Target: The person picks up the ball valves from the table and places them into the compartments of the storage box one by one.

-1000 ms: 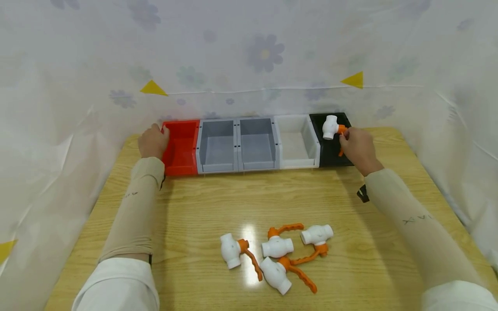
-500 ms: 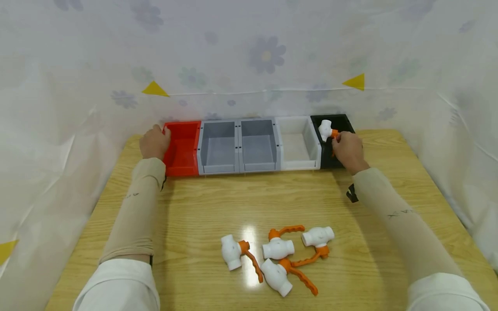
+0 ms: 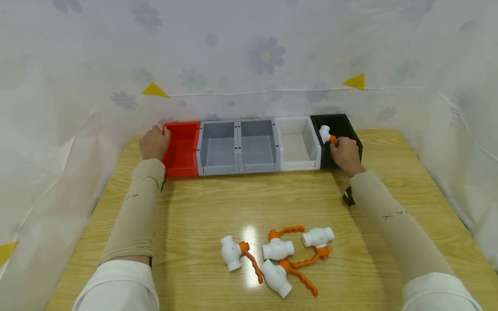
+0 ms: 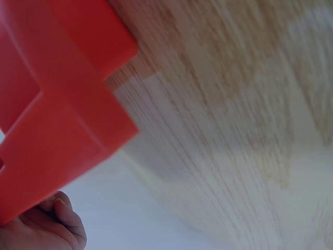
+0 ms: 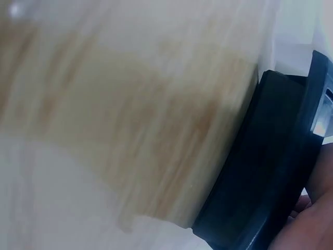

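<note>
In the head view, my right hand (image 3: 345, 154) reaches into the black bin (image 3: 352, 134) and pinches a white ball valve (image 3: 324, 133) by its orange handle side. The valve's body sits low at the bin's left wall; its lever is hidden behind the fingers. My left hand (image 3: 154, 143) grips the left wall of the red bin (image 3: 182, 169), thumb over the rim. Curled fingers (image 4: 65, 219) show beside the red wall in the left wrist view. Only part of the right hand (image 5: 307, 224) appears in the right wrist view, beyond the black bin's wall (image 5: 255, 161).
Two grey bins (image 3: 238, 169) and a white bin (image 3: 297, 165) stand in a row between red and black. Several more ball valves (image 3: 277, 249) with orange levers lie on the wooden table (image 3: 186, 216) near its front. A flowered sheet (image 3: 233, 52) hangs behind.
My right hand has moved left and down into the black bin, lowering the ball valve with it. The left hand stays on the red bin.
</note>
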{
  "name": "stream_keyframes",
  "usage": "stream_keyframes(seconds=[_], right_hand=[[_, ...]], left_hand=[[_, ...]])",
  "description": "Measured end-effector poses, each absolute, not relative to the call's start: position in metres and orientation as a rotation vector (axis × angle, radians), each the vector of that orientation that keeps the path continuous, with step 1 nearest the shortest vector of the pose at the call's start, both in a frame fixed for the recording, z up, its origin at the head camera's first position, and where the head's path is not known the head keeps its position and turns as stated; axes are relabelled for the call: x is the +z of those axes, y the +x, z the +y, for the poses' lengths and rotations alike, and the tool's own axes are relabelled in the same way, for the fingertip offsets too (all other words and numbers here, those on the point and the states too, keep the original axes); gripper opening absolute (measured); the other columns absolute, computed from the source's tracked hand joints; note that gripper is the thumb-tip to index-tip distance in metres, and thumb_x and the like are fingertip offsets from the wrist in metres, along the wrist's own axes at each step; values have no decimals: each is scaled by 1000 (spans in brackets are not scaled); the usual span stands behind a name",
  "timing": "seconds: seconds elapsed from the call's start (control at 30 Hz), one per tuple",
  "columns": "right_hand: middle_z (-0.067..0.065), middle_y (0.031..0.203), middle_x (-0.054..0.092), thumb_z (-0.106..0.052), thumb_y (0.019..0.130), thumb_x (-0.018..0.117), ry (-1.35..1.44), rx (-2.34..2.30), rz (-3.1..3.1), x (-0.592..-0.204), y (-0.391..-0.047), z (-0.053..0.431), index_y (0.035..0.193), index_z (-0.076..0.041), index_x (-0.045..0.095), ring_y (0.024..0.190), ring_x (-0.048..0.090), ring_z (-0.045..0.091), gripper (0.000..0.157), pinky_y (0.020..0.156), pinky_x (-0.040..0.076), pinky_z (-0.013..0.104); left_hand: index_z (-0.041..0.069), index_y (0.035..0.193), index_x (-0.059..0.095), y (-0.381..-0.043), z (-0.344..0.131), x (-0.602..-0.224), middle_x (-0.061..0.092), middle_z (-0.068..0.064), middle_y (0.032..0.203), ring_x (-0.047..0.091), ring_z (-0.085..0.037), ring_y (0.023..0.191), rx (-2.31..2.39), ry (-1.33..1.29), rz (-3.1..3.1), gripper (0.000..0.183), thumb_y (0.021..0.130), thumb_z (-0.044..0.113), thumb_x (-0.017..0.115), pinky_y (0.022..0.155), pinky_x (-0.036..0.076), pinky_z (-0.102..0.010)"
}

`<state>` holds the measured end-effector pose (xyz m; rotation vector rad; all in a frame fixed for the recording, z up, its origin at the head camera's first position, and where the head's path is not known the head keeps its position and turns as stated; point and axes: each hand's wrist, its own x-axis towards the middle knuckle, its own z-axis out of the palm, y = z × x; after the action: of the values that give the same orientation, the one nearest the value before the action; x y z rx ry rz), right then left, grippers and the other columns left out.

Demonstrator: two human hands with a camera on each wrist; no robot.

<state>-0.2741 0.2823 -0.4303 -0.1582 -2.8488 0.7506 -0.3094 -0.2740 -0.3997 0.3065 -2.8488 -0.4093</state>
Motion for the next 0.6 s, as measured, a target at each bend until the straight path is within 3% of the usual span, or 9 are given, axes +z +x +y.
stream_keyframes(seconds=[0.6], right_hand=[[12, 63, 54, -14, 90, 50, -190, 762, -2848, -432, -262, 278, 68, -1, 57, 55, 50, 27, 27, 48, 38, 35]], left_hand=[[-8, 92, 47, -310, -282, -400, 55, -33, 86, 54, -50, 82, -441, 292, -2857, 47, 96, 34, 27, 71, 42, -58]])
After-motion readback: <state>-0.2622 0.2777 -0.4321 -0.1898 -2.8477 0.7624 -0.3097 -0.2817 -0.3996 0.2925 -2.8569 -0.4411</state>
